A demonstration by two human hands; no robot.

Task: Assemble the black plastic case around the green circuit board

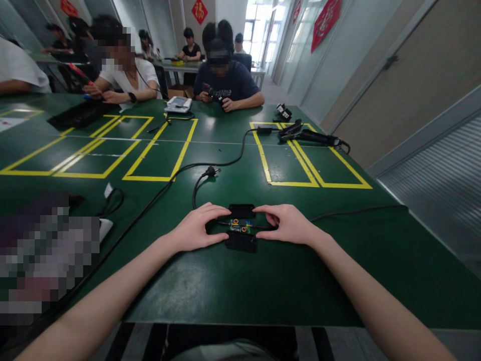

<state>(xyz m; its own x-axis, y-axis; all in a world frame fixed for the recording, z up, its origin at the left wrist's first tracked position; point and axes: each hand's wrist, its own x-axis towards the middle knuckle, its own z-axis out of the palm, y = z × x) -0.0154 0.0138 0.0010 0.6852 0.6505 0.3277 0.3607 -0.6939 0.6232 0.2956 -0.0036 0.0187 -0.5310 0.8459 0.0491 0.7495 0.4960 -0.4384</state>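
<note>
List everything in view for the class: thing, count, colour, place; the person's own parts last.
circuit board: one, green, between hands
casing pieces: two, black, beside board
plug: one, black, beyond board
cables: several, black, across table
table: one, green, foreground
tape outlines: several, yellow, tabletop
long device: one, black, far right
case: one, white, far edge
blurred items: count unclear, mixed, left
wall hangings: several, red, background
people: several, mixed clothing, background
left hand, right hand: one each, bare, flanking board
</note>
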